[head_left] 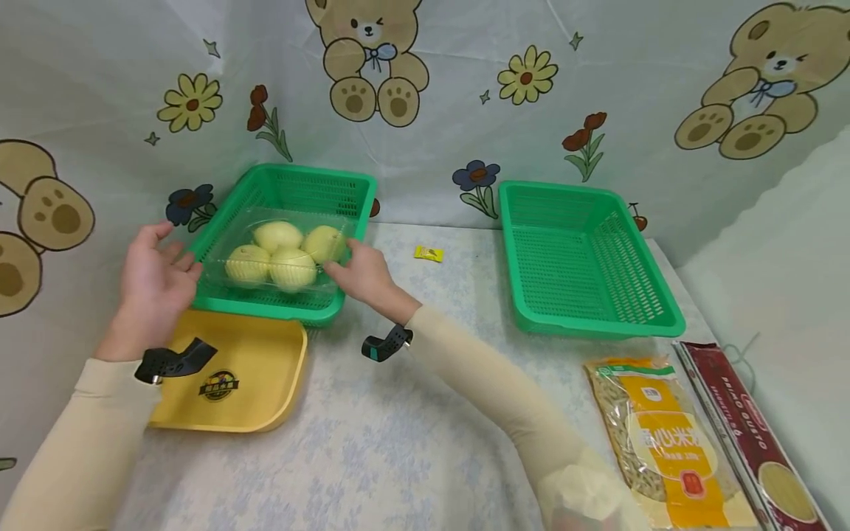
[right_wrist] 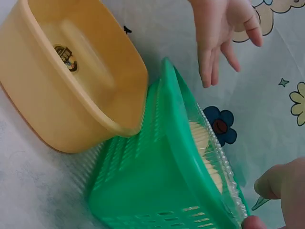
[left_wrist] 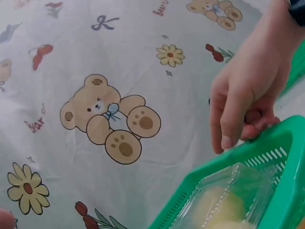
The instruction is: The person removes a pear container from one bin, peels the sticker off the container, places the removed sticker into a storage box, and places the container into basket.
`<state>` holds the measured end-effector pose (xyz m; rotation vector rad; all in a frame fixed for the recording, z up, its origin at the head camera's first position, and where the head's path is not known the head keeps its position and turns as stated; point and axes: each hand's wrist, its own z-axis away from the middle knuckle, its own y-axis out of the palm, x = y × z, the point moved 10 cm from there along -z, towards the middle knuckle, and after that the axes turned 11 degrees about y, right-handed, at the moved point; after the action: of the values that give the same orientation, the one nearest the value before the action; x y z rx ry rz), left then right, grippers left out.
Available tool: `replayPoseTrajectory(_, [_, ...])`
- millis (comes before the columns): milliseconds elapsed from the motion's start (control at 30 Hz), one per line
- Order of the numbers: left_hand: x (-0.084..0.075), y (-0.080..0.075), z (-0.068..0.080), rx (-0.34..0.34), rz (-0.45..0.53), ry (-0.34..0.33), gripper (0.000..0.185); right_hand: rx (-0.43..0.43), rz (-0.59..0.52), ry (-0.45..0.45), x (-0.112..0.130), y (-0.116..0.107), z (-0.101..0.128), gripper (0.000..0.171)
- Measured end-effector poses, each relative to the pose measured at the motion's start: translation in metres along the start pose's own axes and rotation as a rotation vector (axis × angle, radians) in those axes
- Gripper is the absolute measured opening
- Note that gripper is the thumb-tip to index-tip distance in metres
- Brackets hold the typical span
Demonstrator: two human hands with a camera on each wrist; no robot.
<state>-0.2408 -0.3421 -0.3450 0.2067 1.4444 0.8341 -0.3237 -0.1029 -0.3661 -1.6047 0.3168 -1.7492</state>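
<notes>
Hovering just off the left rim of a green basket [head_left: 292, 193], the left hand [head_left: 154, 276] has its fingers relaxed and spread, holding nothing; across the basket, the right hand [head_left: 361, 271] meets the right edge of a clear plastic box [head_left: 279, 254], fingertips on its corner, though whether they pinch it or merely touch cannot be told; the box lies inside that basket and holds four pale yellow-green fruits [head_left: 292, 267]; the basket's near edge rests on the far rim of a yellow tray [head_left: 255, 391], so it sits tilted; a small yellow sweet [head_left: 429, 254] lies on the patterned tablecloth [head_left: 372, 435] between this basket and a second green basket [head_left: 584, 258] well to the right; nearer the person, a yellow packet [head_left: 664, 442] and a dark red packet [head_left: 750, 435] lie side by side.
</notes>
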Motion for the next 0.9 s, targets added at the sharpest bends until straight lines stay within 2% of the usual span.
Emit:
replayPoseTrajectory(67, [-0.004, 0.01, 0.0, 0.046, -0.044, 0.041, 0.079, -0.004, 0.012, 0.001, 0.001, -0.004, -0.001, 0.064])
replayPoseTrajectory(133, [-0.004, 0.017, -0.002, 0.065, -0.08, 0.054, 0.073, -0.011, 0.026, 0.003, 0.001, -0.01, -0.002, 0.063])
replayPoseTrajectory(367, [0.0, 0.036, -0.008, 0.07, -0.222, 0.09, 0.049, -0.021, 0.047, -0.009, -0.001, -0.031, -0.005, 0.06])
replayPoseTrajectory(467, [0.0, 0.045, -0.008, 0.103, -0.325, 0.124, 0.048, -0.026, 0.085, -0.012, -0.004, -0.041, -0.006, 0.06])
replayPoseTrajectory(633, [0.006, 0.06, -0.01, 0.181, -0.498, 0.15, 0.058, -0.066, 0.164, 0.009, -0.013, -0.068, -0.006, 0.061])
replayPoseTrajectory(733, [0.013, 0.071, -0.011, 0.228, -0.652, 0.167, 0.061, -0.091, 0.211, 0.015, -0.02, -0.087, -0.005, 0.061])
replayPoseTrajectory(900, [0.025, 0.096, -0.008, 0.341, -1.031, 0.214, 0.065, -0.138, 0.314, 0.014, -0.038, -0.124, -0.001, 0.06])
